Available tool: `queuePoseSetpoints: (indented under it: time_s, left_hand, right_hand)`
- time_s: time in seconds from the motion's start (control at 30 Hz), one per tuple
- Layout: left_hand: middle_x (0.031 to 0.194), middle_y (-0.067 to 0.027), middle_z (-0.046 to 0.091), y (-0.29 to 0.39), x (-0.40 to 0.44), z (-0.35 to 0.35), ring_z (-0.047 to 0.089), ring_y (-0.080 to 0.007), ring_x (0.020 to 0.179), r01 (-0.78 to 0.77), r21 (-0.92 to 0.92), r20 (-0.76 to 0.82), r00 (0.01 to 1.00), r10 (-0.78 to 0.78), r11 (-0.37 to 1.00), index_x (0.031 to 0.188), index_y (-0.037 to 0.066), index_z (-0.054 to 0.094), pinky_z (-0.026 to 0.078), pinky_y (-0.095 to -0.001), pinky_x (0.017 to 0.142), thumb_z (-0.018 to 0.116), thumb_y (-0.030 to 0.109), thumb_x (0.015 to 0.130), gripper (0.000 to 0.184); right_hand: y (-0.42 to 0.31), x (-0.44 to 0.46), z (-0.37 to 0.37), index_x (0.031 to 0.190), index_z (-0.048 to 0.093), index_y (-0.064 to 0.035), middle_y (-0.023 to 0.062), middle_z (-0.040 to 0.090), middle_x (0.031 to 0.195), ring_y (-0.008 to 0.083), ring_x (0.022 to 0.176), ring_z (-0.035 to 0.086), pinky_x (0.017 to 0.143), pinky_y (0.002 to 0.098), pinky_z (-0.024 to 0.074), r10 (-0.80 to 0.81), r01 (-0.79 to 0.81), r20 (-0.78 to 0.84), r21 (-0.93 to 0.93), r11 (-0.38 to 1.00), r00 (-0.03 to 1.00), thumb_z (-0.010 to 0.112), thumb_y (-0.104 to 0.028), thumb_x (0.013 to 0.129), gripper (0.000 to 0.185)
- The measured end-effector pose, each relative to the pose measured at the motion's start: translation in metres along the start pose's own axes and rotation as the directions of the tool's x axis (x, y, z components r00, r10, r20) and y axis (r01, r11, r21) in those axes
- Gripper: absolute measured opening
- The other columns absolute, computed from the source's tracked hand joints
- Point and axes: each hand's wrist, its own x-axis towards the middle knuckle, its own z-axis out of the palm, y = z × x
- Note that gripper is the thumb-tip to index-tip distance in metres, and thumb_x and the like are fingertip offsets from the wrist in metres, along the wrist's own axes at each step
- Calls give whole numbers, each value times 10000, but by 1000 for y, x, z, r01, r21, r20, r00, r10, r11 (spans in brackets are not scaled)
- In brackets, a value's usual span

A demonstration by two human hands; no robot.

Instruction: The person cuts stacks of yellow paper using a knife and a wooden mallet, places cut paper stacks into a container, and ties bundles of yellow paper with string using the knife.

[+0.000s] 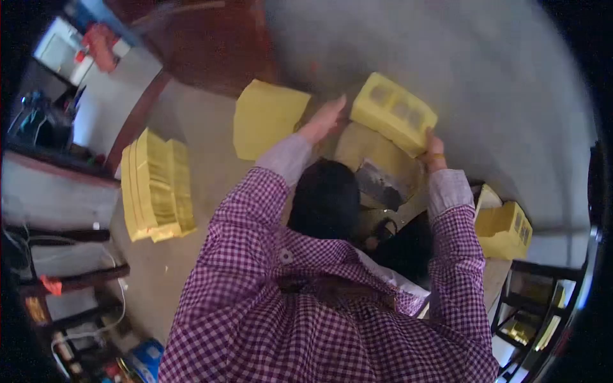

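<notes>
A yellow cardboard box (388, 121) with a row of dark window-like openings on its upper face is raised in front of me, tilted down to the right. My right hand (434, 153) grips its right end. To the left of the box, my left hand (325, 119) has its fingers stretched out and appears slightly apart from it; it holds nothing that I can see. A flat yellow cardboard piece (268, 120) lies just left of that hand. Beneath the box is a tan surface (357, 148) bearing a grey, dark-edged patch (378, 184).
A stack of folded yellow cardboard (156, 186) is at the left. At the right stands another yellow box (504, 231) with openings. Dark shelving (539, 313) is at lower right, and a dark rack (76, 281) with a white cable at lower left. A reddish-brown panel (204, 45) is at the top.
</notes>
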Motion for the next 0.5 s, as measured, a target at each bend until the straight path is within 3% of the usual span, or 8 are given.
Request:
queuePoseSetpoints:
  time_s: [0.03, 0.1, 0.17, 0.23, 0.27, 0.33, 0.43, 0.5]
  left_hand:
    - [1140, -127, 518, -13, -11, -25, 496, -188, 1041, 11, -8, -34, 999, -12, 1000, 1181, -34, 435, 407, -350, 868, 495, 358, 884, 495]
    - [1106, -138, 534, -59, -34, -91, 535, -203, 974, -63, -109, 163, 983, 81, 992, 1157, -22, 447, 436, -323, 823, 525, 326, 868, 458]
    - [1042, -131, 561, -127, -83, -162, 563, -208, 889, -9, -127, 25, 1000, 12, 992, 1107, -12, 483, 460, -306, 757, 513, 234, 870, 343]
    - [1005, -131, 574, -197, -144, -219, 569, -198, 837, 146, -7, -377, 916, -138, 989, 1041, -4, 521, 471, -317, 698, 501, 173, 855, 258]
    - [893, -93, 588, -253, -174, -259, 569, -215, 750, 8, 261, -453, 884, 115, 965, 988, 29, 554, 456, -363, 619, 514, 199, 844, 227]
    - [917, -89, 586, -316, -240, -294, 569, -216, 775, 356, 478, -754, 635, 167, 803, 1014, 33, 544, 461, -365, 642, 518, 201, 843, 242]
    - [953, -83, 583, -374, -301, -320, 570, -219, 812, 559, 242, -900, 435, -31, 793, 1052, 38, 528, 469, -369, 677, 523, 204, 841, 269]
    - [976, -79, 582, -382, -314, -318, 570, -220, 837, 375, -57, -839, 484, -248, 925, 1078, 41, 517, 474, -372, 701, 527, 206, 840, 290]
  right_hand:
    - [6, 11, -9, 1059, 551, 50, 140, 612, 956, 245, 768, 597, 654, 357, 478, 16, -16, 31, -11, 1000, 999, 476, -394, 887, 482]
    - [24, 34, -18, 1101, 524, 39, 146, 598, 979, 252, 786, 595, 659, 367, 489, -1, 1, 27, 3, 1000, 1000, 492, -399, 881, 491]
    - [-22, -31, 16, 1118, 516, 40, 157, 594, 998, 256, 810, 597, 663, 368, 487, 36, -28, -75, 104, 994, 997, 502, -433, 867, 535]
    - [-19, -37, 16, 1135, 507, 30, 153, 590, 1013, 271, 845, 590, 669, 387, 483, 17, -25, 41, 199, 980, 999, 512, -445, 858, 550]
    - [2, 5, -3, 1147, 498, 22, 148, 588, 1025, 281, 865, 588, 680, 398, 485, -7, -2, 61, 158, 987, 998, 504, -440, 862, 543]
    - [31, 48, -24, 1159, 488, 13, 144, 585, 1037, 292, 885, 586, 691, 409, 487, -17, 8, 82, 112, 994, 997, 497, -436, 866, 536]
    - [21, 36, -21, 1177, 466, 14, 151, 569, 1079, 305, 936, 577, 722, 428, 493, 66, -87, 120, 181, 980, 991, 489, -421, 874, 531]
    - [-5, 3, -2, 1222, 451, -57, 113, 523, 1179, 304, 1031, 524, 860, 443, 435, 189, -215, 125, 256, 942, 974, 413, -424, 900, 490]
